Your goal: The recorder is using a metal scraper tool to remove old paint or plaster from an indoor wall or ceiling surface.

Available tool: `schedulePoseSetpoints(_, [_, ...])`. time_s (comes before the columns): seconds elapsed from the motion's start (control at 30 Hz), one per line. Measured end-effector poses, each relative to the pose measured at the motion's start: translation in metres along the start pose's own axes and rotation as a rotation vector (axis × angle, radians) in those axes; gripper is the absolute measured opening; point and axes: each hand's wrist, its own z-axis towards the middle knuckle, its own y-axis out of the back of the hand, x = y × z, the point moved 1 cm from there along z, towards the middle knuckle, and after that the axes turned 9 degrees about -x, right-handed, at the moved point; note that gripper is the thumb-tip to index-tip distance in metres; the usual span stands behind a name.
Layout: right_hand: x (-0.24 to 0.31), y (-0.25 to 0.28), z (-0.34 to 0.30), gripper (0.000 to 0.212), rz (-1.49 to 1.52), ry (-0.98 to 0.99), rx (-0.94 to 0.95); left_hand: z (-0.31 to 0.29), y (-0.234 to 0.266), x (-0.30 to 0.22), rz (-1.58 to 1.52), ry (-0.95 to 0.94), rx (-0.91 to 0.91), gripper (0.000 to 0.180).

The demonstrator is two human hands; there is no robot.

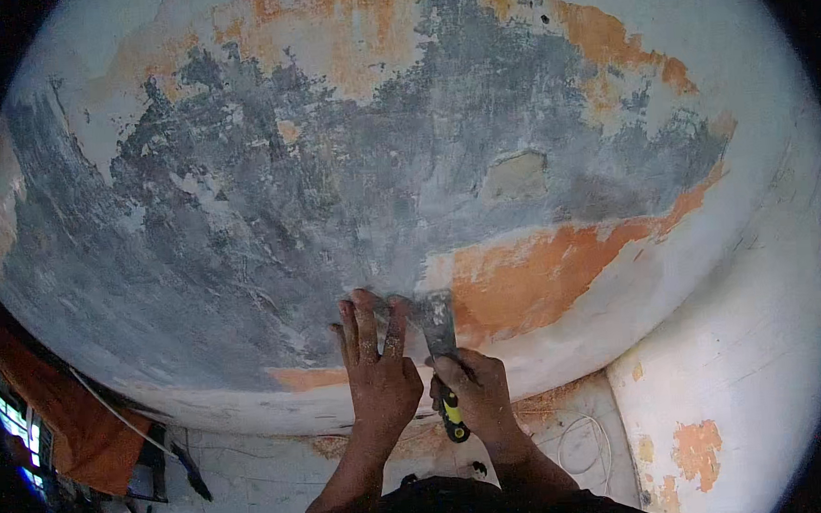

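Observation:
My right hand (478,389) is wrapped round the black and yellow handle of a scraper (440,325). Its broad metal blade points up the wall and rests at the border between grey and orange patches. Just left of it, my left hand (379,370) lies with fingers spread, the fingertips against the wall (352,204). Large areas of the wall show bare grey, with ragged orange and whitish paint around them. Pale dust sits on my fingers and on the blade.
A pale patch (518,175) breaks the grey area at upper right. An adjoining white wall (715,389) has peeling orange spots. A coiled white cable (585,452) lies on the floor at lower right. At lower left are an orange-brown cloth (75,413) and a long pole (122,416).

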Motion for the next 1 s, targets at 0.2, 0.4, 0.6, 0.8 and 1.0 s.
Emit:
schedulePoseSetpoints(0.2, [-0.014, 0.002, -0.006, 0.028, 0.068, -0.013, -0.004, -0.002, 0.001, -0.002, -0.009, 0.025, 0.024, 0.068])
schedulePoseSetpoints(0.4, [-0.006, 0.0, 0.005, 0.03, 0.077, 0.062, 0.023, 0.001, -0.006, -0.002, -0.003, 0.019, 0.0, 0.067])
schedulePoseSetpoints(0.6, [-0.006, -0.001, 0.006, 0.031, 0.099, 0.008, 0.033, -0.002, -0.006, 0.004, -0.001, 0.009, 0.002, 0.067])
schedulePoseSetpoints(0.8, [-0.01, 0.006, 0.0, 0.027, 0.083, -0.014, -0.003, 0.0, -0.01, 0.002, -0.001, 0.011, 0.019, 0.069])
schedulePoseSetpoints(1.0, [-0.017, 0.008, 0.0, 0.028, 0.086, 0.002, -0.005, 0.001, -0.005, -0.001, 0.016, -0.004, 0.015, 0.069])
